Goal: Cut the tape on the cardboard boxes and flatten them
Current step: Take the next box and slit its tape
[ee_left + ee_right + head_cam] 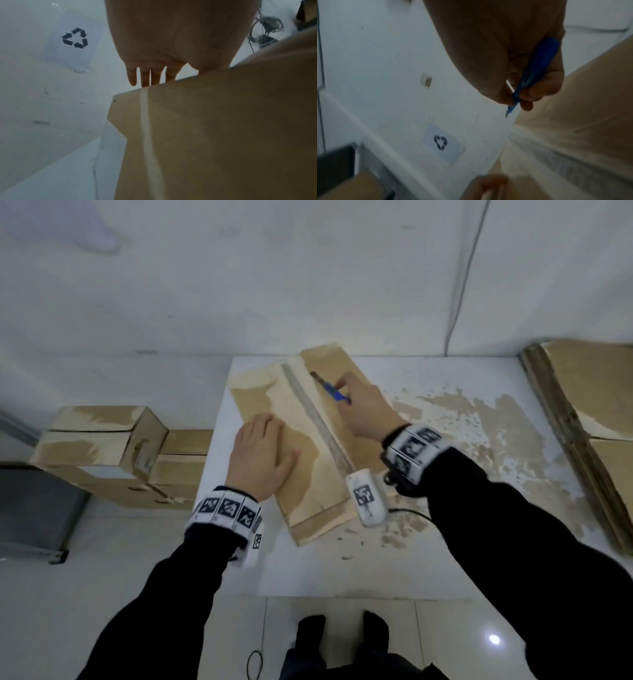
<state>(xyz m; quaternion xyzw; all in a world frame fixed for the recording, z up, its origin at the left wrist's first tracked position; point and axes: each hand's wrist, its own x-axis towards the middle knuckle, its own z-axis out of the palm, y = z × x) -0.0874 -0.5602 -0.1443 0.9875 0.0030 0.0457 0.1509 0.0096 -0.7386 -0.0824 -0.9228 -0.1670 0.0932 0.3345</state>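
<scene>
A long brown cardboard box point(308, 470) lies diagonally on the white table point(411, 563), with a strip of tape point(317, 419) along its middle seam. My left hand point(262, 453) lies flat on the box's left half, fingers straight point(145, 78) over the far edge of the box point(214, 128). My right hand point(363, 409) grips a blue utility knife point(330, 388) over the far right part of the box, right of the tape. In the right wrist view the knife point(536, 70) points its blade tip past the edge of the box point(573, 115).
Several taped boxes point(113, 446) are stacked left of the table. Flattened cardboard point(589, 419) is piled at the table's right edge. Brown tape scraps point(486, 433) litter the table top. A recycling sign point(75, 38) hangs on the wall, and a cable point(462, 278) runs down it.
</scene>
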